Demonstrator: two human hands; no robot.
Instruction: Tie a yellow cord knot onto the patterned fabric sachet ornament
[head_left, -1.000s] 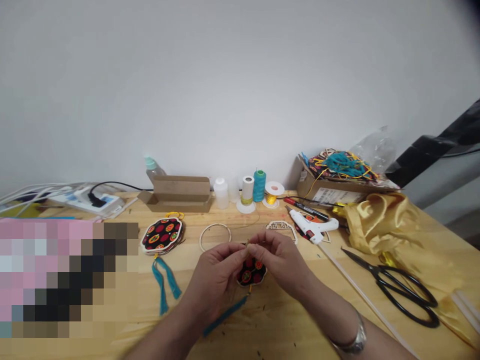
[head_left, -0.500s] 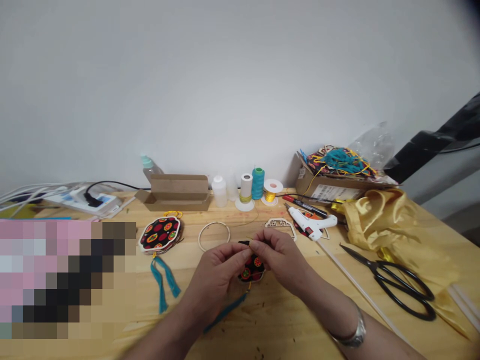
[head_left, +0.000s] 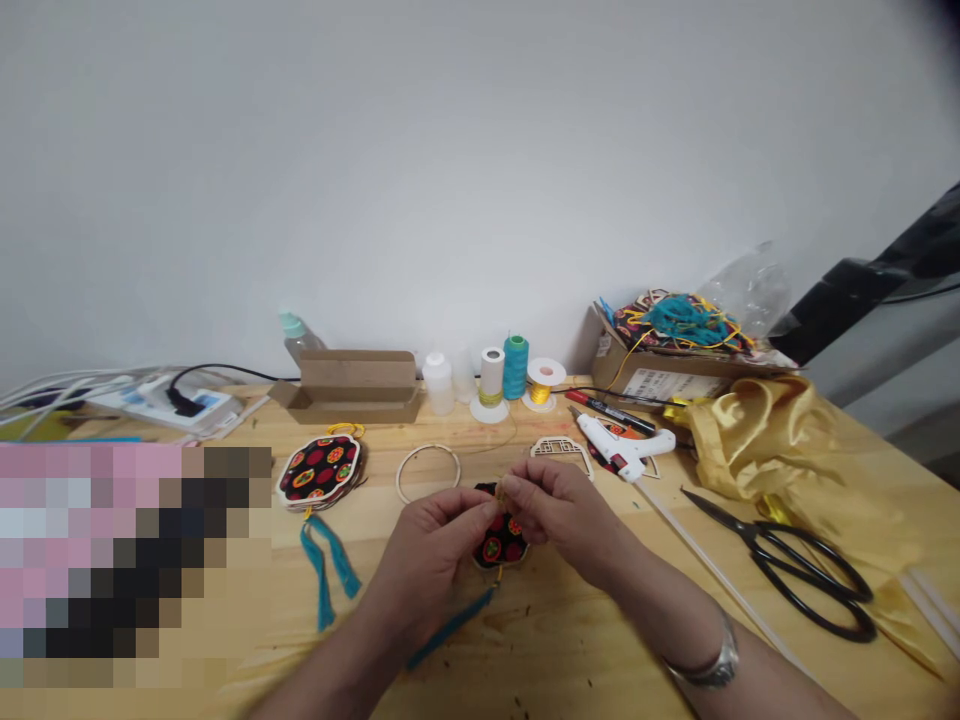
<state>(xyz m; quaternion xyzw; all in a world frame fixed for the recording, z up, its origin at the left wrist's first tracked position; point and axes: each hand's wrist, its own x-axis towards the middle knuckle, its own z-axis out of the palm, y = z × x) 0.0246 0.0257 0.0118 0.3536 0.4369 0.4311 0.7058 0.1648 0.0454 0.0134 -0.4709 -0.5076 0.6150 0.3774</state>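
My left hand [head_left: 442,535] and my right hand [head_left: 562,510] meet at the table's centre, fingertips pinched together and nearly touching. Between and below them is a small fabric pendant [head_left: 493,549], black with red and orange flowers. A teal ribbon tassel [head_left: 454,627] hangs from it on a short yellow cord. The left thumb and forefinger close at the pendant's upper edge. A thin yellowish cord shows at the right fingertips; its exact hold is partly hidden. Just beyond my hands lie a thin wooden hoop [head_left: 428,474] and a cut-out wooden lattice frame [head_left: 562,455].
On the left lies a larger patterned pendant [head_left: 321,472] with teal ribbons. Thread spools [head_left: 516,367], white bottles [head_left: 438,383] and an open cardboard box [head_left: 358,385] line the wall. Rightward are a glue gun [head_left: 626,445], black scissors [head_left: 780,570], gold cloth [head_left: 757,440] and a filled carton [head_left: 660,370].
The right fingertips have shifted slightly, and more yellowish cord shows between the two hands. The pendant's top edge is a little more exposed. Both hands stay pinched in nearly the same place.
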